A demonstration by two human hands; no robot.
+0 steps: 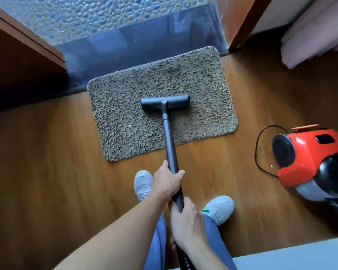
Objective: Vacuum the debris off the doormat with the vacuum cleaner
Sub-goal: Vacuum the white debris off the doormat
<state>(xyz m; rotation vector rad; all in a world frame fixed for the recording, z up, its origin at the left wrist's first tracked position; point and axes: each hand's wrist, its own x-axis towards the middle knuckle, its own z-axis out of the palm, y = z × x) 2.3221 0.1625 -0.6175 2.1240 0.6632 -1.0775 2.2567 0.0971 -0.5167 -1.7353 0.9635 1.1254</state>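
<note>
A shaggy tan doormat (193,78) lies on the wooden floor in front of a doorway. The dark grey vacuum head (165,103) rests flat on the middle of the mat. Its grey wand (170,141) runs back toward me. My left hand (167,182) grips the wand higher up, fingers curled round it. My right hand (185,221) grips the wand's lower end, just below the left hand. The red and black vacuum cleaner body (310,162) sits on the floor to the right.
A black cord (259,145) loops on the floor beside the vacuum body. A grey threshold (141,41) and pebbled ground lie beyond the mat. Wooden door frames stand left and right. My white shoes (143,184) are just behind the mat. A pale edge lies at bottom right.
</note>
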